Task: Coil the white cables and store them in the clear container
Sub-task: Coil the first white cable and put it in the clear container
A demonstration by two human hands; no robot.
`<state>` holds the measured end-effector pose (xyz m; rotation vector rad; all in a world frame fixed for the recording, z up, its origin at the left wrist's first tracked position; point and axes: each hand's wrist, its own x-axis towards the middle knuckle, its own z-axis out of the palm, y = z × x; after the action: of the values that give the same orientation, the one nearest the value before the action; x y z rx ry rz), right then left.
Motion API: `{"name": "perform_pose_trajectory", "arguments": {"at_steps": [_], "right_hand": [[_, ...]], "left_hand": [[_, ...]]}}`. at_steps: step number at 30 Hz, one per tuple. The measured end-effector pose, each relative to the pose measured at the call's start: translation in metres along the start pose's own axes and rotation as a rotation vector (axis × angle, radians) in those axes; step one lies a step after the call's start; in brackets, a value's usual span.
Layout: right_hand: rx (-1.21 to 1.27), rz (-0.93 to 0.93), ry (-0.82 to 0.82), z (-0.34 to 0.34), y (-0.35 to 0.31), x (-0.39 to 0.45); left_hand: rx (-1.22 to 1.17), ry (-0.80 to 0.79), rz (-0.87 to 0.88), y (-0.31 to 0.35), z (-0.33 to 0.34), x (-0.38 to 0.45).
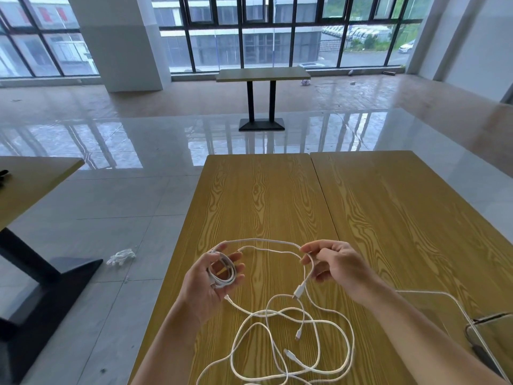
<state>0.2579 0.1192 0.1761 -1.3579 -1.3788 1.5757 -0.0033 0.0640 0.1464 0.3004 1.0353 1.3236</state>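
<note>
The left hand grips a small round coil of smooth white cable; the right hand pinches its loose run. More white cables sprawl in loops on two abutting woodgrain tables. The clear container sits at right, over glossy tile floor.

Your right forearm hid part of the clear container, whose near right side, like the loose white cables, ran off the picture's edge.
</note>
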Motion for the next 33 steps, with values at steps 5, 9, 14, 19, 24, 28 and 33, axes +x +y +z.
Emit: {"name": "perform_pose_trajectory", "arguments": {"at_steps": [5,9,14,19,24,28,33], "right_hand": [[-0.15,-0.039,-0.04,0.004,0.003,-0.003],[-0.242,-0.075,-0.019,0.009,0.004,-0.005],[-0.188,-0.105,-0.072,0.02,-0.007,-0.013],[-0.105,-0.112,-0.103,0.029,-0.02,-0.022],[-0.011,-0.12,-0.09,0.037,-0.028,-0.029],[0.051,-0.146,-0.062,0.044,-0.031,-0.033],[0.061,-0.19,0.004,0.049,-0.033,-0.038]], "left_hand": [[-0.075,0.067,0.038,-0.001,0.0,0.001],[-0.043,0.086,0.048,-0.003,0.0,0.0],[0.026,0.089,0.056,-0.005,0.001,0.001],[0.135,0.07,0.11,-0.005,0.007,-0.002],[0.149,0.075,0.136,-0.007,0.011,-0.003],[0.159,0.067,0.154,-0.008,0.012,-0.006],[0.186,0.011,0.146,-0.01,0.013,-0.012]]}}
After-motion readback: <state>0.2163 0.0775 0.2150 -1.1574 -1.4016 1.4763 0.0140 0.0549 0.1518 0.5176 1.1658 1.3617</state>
